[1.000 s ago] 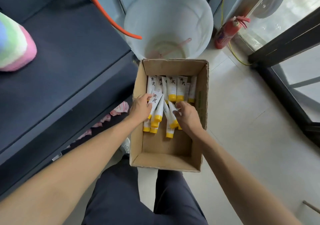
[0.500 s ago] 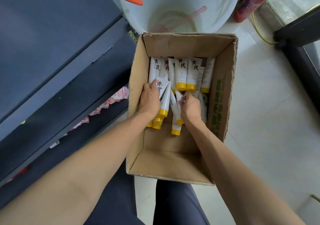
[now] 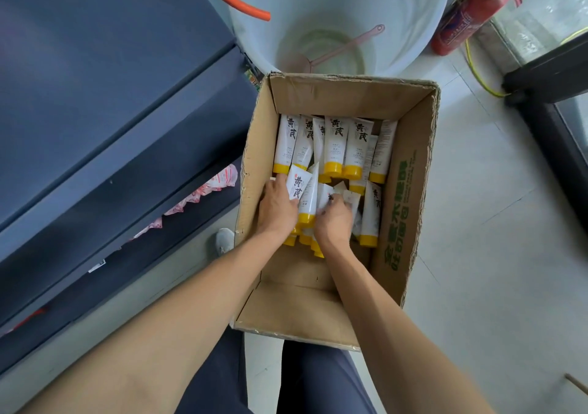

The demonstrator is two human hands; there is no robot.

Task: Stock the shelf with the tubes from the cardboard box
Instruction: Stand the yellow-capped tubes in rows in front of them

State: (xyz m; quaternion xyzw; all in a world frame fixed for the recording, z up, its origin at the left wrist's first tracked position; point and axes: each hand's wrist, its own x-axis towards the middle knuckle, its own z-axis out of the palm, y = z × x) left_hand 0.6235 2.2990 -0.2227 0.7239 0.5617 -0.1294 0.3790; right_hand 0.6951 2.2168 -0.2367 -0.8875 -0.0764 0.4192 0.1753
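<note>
At frame centre, inside the cardboard box (image 3: 397,222), the left hand (image 3: 276,206) and right hand (image 3: 334,222) each close their grip around several tubes (image 3: 334,146).

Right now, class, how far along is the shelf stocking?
Done: nothing shows; no tubes appear on the dark shelf. In hand: left hand and right hand gather loose tubes inside the cardboard box. Left: lifting those out, plus the back row of tubes.

Matt cardboard box (image 3: 397,210); glossy plastic tubes (image 3: 334,146)
</note>
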